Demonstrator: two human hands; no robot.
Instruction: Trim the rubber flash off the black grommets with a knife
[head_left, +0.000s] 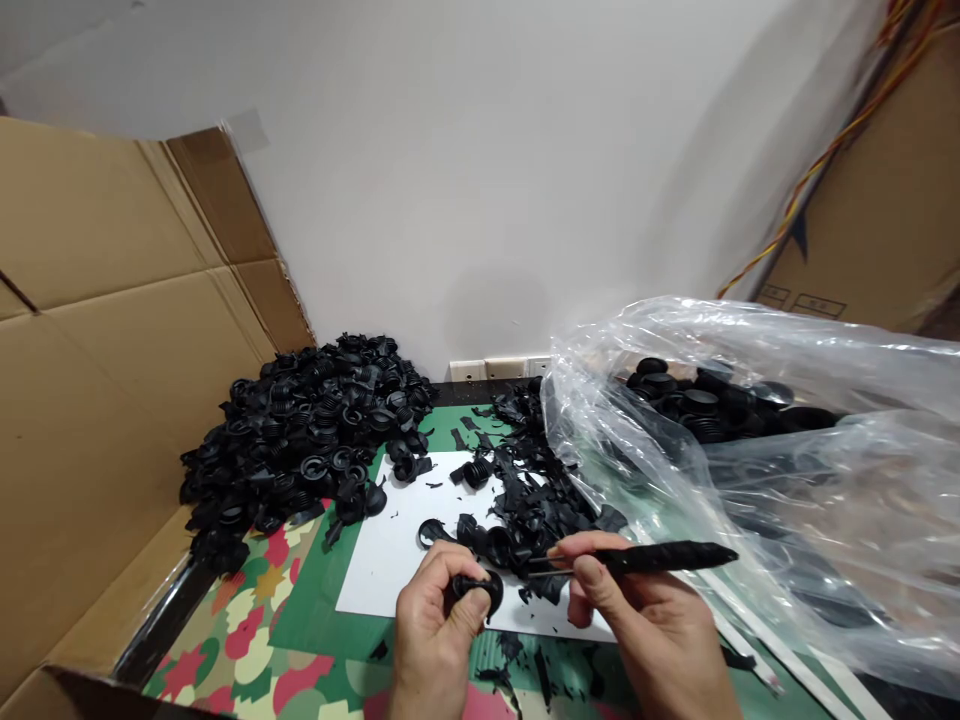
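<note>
Left hand fingers pinch a black part low over the white sheet. Right hand fingers closed on a black tool, tip at the part. Scrap pile just behind.

We see even, soft light; glare streaks the bag; the wall bends and blurs toward the corners.

Left: I see a cardboard box beside a heap of black parts. Right: a clear plastic bag holds more; scraps litter the white sheet.
</note>
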